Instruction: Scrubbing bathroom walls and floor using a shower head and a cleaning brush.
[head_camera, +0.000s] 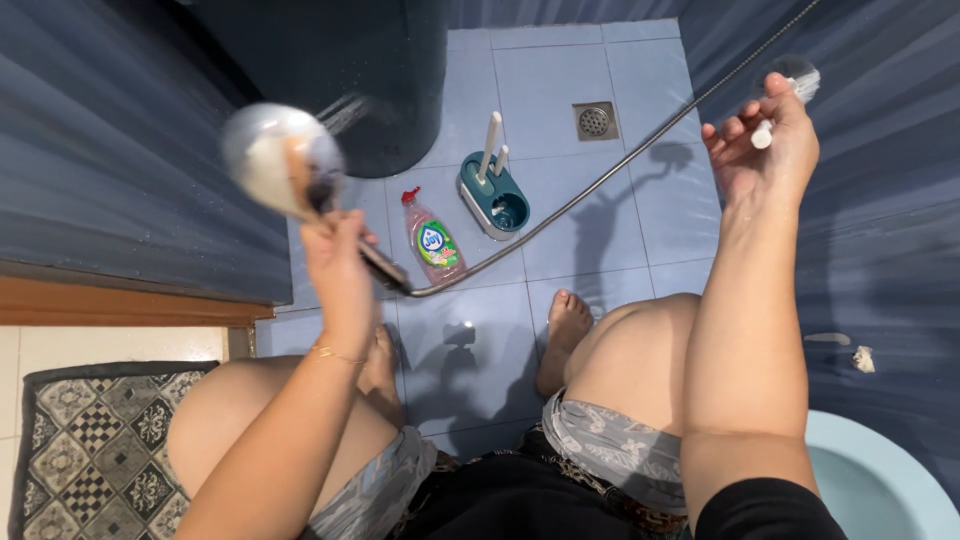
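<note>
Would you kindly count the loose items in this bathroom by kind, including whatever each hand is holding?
Shower head, held in the left hand, with its hose: 1
Small white item at the right hand: 1
Soap bottle lying on the floor: 1
Teal brush holder: 1
Dark bin: 1
Patterned mat: 1
Total: 6

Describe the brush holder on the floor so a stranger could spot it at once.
Start at the blue tiled floor and find the square metal drain. Just below and left of it stands the brush holder, beside a soap bottle. Unlike the red-capped, pinkish bottle, it is a teal tub with white handles sticking up.
</note>
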